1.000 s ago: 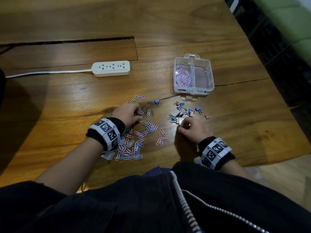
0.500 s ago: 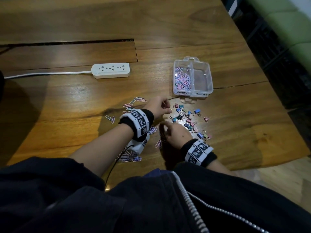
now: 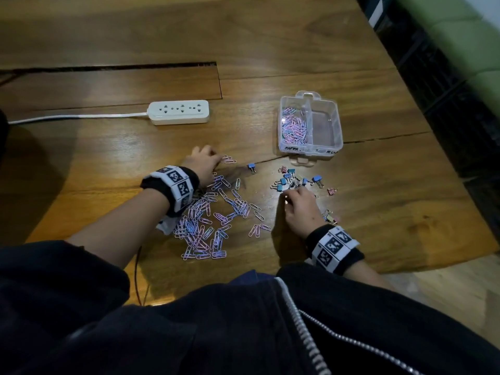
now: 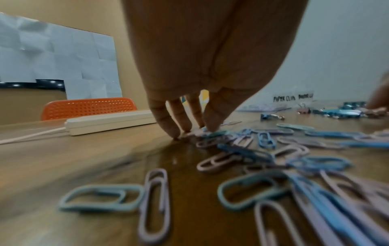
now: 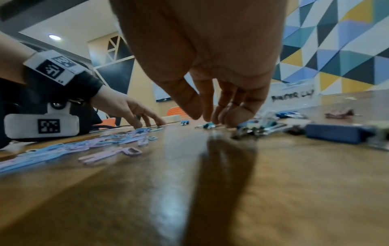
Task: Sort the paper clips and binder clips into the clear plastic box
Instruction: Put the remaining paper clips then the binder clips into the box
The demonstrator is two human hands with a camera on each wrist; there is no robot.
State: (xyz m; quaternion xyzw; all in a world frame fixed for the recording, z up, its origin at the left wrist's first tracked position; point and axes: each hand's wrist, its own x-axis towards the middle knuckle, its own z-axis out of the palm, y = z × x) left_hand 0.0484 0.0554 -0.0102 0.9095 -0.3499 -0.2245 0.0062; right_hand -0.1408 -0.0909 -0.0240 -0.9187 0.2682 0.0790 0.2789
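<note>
A: While both hands work the table [image 3: 378, 185] at once, what worries you?

B: Mixing. The left hand [image 3: 203, 163] has its fingers [image 4: 166, 123] stretched down, tips pressing on paper clips [image 3: 211, 223] at the far edge of the spread; most of the pile lies behind those tips, toward the wrist. Nothing is gripped there, only touched.

A: And the right hand [image 3: 299, 205]?

B: Its fingers [image 5: 238, 109] are loosely curled, tips bunched at the near edge of the binder clips [image 3: 295, 181], which sit just beyond them. Whether one is pinched, I cannot tell; the tips blur together.

A: Where is the box [image 3: 310, 124]?

B: Well beyond the right fingertips, lid off. Its left compartment already holds paper clips; the right one looks empty.

A: So the risk?

B: A raking sweep by the left fingers could push clips off toward the power strip [image 3: 179, 112], or into the lone blue binder clip [image 3: 252, 167] just right of them. Flat wire clips are hard to lift off wood, so some may slip out mid-carry. A careless drop could also land in the wrong compartment.
</note>
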